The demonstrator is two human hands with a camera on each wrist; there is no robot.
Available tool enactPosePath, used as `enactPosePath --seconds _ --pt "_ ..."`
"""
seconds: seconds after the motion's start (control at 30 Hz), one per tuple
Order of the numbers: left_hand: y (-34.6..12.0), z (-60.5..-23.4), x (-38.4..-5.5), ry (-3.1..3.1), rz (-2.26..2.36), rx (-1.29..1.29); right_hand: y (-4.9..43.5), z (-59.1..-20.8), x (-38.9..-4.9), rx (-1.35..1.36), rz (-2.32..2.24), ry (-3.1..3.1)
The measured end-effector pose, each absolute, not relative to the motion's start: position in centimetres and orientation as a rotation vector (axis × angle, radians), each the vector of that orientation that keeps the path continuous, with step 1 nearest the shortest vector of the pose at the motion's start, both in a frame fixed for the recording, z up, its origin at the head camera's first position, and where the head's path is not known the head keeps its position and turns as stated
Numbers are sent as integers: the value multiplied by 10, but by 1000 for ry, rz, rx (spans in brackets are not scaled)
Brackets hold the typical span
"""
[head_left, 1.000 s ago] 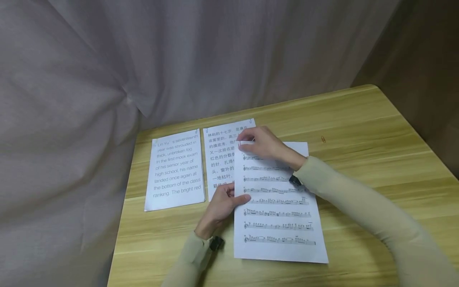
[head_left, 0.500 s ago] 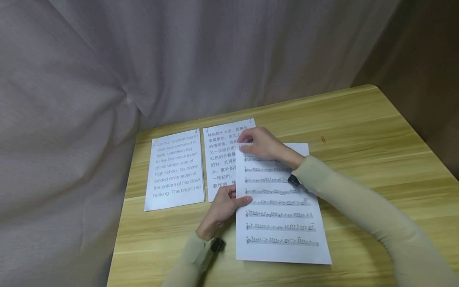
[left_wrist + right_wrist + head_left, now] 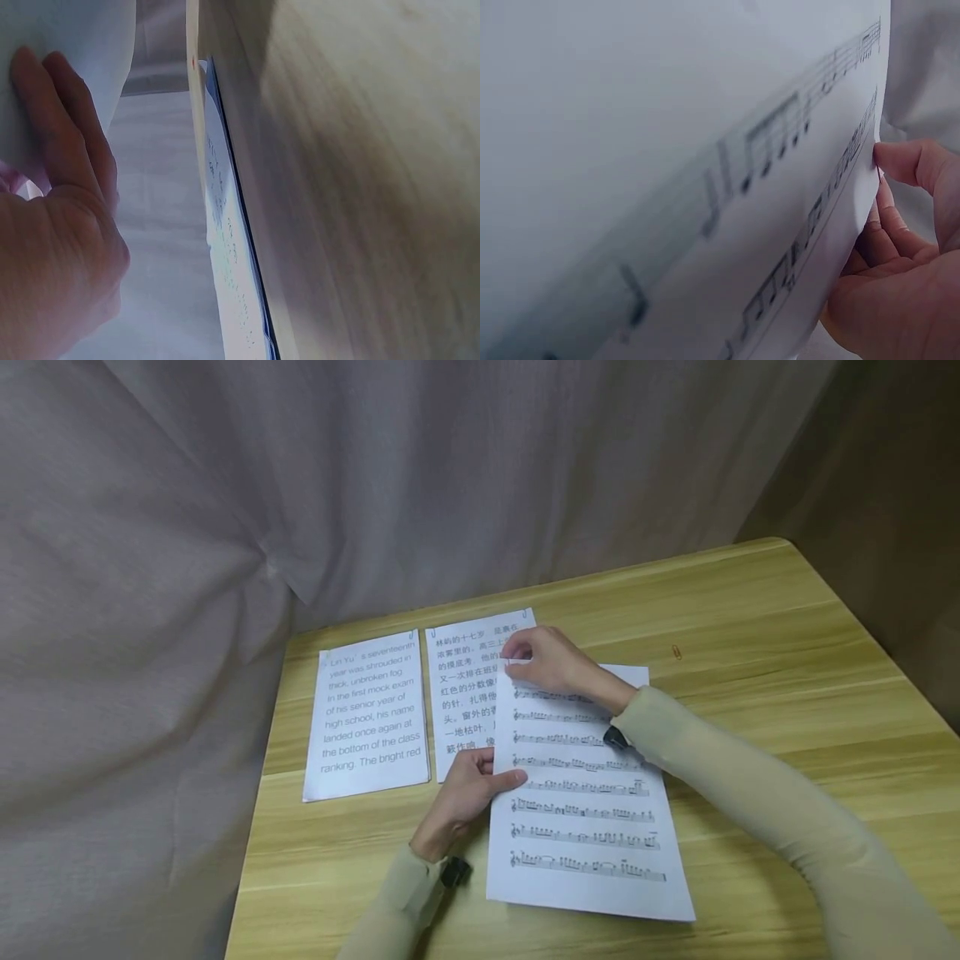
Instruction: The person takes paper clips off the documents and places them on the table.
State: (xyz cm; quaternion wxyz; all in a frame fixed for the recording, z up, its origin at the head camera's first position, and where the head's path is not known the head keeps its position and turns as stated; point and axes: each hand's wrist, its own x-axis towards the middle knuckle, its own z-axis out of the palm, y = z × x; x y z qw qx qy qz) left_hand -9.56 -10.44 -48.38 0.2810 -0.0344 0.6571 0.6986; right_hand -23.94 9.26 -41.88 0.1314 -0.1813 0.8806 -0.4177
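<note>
In the head view, sheet music (image 3: 585, 810) is tilted up in front of me, its upper part overlapping a page of Chinese text (image 3: 461, 693). My left hand (image 3: 470, 789) grips its left edge, thumb on the printed face and fingers behind. The left wrist view shows those fingers (image 3: 56, 127) along the blank back. At the top left corner my right hand (image 3: 551, 662) pinches a paper clip (image 3: 878, 166), a thin dark red line under the thumb at the paper's edge. Most of the clip is hidden by the fingers.
A page of English text (image 3: 367, 718) lies at the left, clipped at its top corners. The Chinese page has clips at both top corners. An orange paper clip (image 3: 677, 652) lies on the wooden table (image 3: 787, 693) at the right. A grey curtain (image 3: 450, 485) hangs behind.
The sheet music has shifted slightly right and down, and its lower edge has turned a little. Both hands keep their hold, the right moving slightly right with the corner.
</note>
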Motion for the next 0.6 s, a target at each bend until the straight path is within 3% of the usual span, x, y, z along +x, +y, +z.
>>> enactPosePath --seconds 0.6 --pt "-106 -485 -93 1757 1868 -103 119 -415 -244 -329 -1413 2553"
